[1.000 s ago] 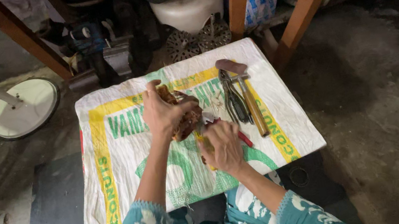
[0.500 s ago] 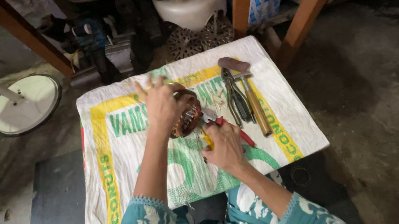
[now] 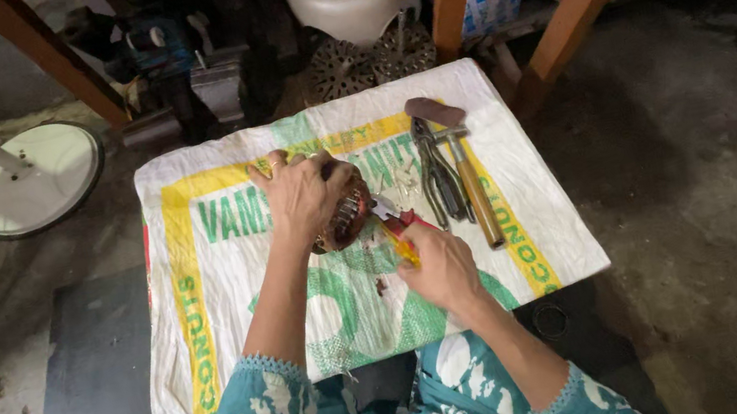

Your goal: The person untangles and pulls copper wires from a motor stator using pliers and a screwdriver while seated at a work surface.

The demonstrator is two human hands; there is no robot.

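- Mid-step as I read it: left hand (image 3: pixel 304 196) wrapped tight over a round brown coil-like part (image 3: pixel 345 219) on the woven sack (image 3: pixel 222 293), near its middle.
- Right hand (image 3: pixel 439 265) fisted on a yellow-handled screwdriver (image 3: pixel 397 237); its long axis runs from my right hand up-left, tip into the part.
- Next needs steady pressure, I'd say.

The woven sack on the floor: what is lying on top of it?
On the sack: a hammer, pliers and a brown round part gripped by the left hand. The right hand holds a yellow-handled tool; its tip is hidden.
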